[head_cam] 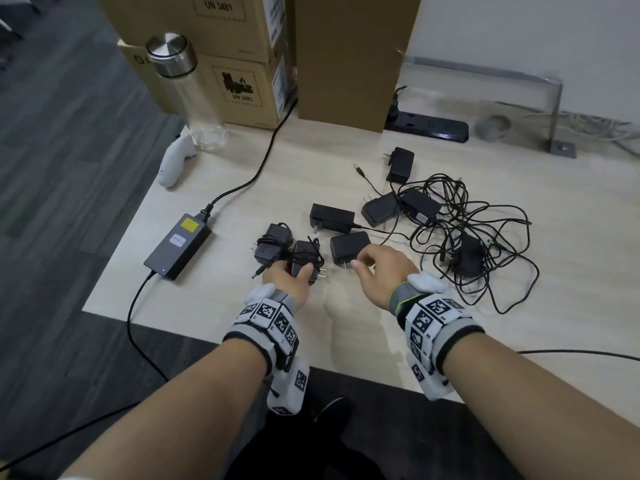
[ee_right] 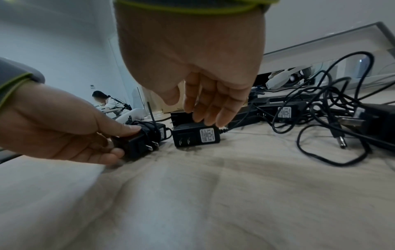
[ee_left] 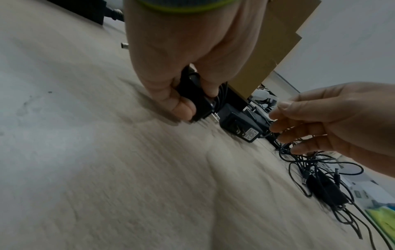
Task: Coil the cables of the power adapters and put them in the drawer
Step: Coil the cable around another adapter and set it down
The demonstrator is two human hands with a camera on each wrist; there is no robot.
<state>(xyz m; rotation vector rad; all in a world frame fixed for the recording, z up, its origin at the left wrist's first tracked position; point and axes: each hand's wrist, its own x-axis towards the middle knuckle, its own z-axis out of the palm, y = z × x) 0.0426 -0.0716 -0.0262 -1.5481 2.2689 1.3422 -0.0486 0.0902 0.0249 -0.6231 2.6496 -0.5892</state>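
While the left hand [head_cam: 290, 279] grips a wound adapter [head_cam: 304, 258] on the counter [head_cam: 214, 306], thumb on top and fingers curled round its side, the right hand [head_cam: 375, 268] hovers with fingers relaxed and slightly bent over an unwound adapter [head_cam: 349, 245] just beside it; in the right wrist view its fingertips [ee_right: 210, 121] touch or nearly touch that block's top, and it holds nothing yet. Taking the wound adapter as landmark: a second wound adapter [head_cam: 272, 242] lies just beyond it on the far left side, touching or nearly so; the unwound one sits to its right, prongs facing the person; another loose adapter [head_cam: 332, 218] lies behind that. Further right and back is a tangle of cables [head_cam: 478, 233] with several more adapters in it. A large power brick [head_cam: 178, 245] lies well to the landmark's left, and a bottle [head_cam: 188, 91] and boxes [head_cam: 239, 74] stand far behind. No drawer shows in any view. My guess is that these blocks are light, rigid and easy to hold across the body, away from the prongs. The thin cords look limp and springy, likely to snag in the pile, so each is best drawn out from the block end and wound round the body. Two seem finished, and most remain.
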